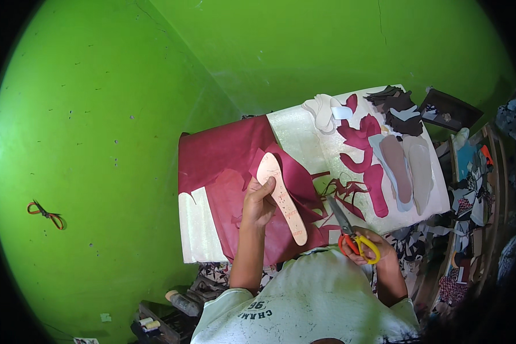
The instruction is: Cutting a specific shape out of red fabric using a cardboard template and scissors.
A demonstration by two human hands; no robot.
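Observation:
My left hand point(259, 206) is closed on a pale sole-shaped template point(286, 205) with small marks on it, the thumb lying on its face. A loose piece of dark red leather-like sheet point(297, 175) is behind the template; whether my fingers grip it too is hidden. In my right hand point(382, 247) are scissors point(340, 217) with one red-orange and one yellow handle loop. Their blades point up and left, toward thin dark red offcuts point(345, 188) on the table. The blades look together or nearly so.
A large dark red sheet point(221, 152) covers the left of the white-topped table point(292, 129). Cut dark red pieces point(375, 186), pale sole shapes point(418, 166) and dark scraps point(400, 103) lie at right. A dark tray point(450, 109) and a scrap-filled rack point(470, 195) stand beyond.

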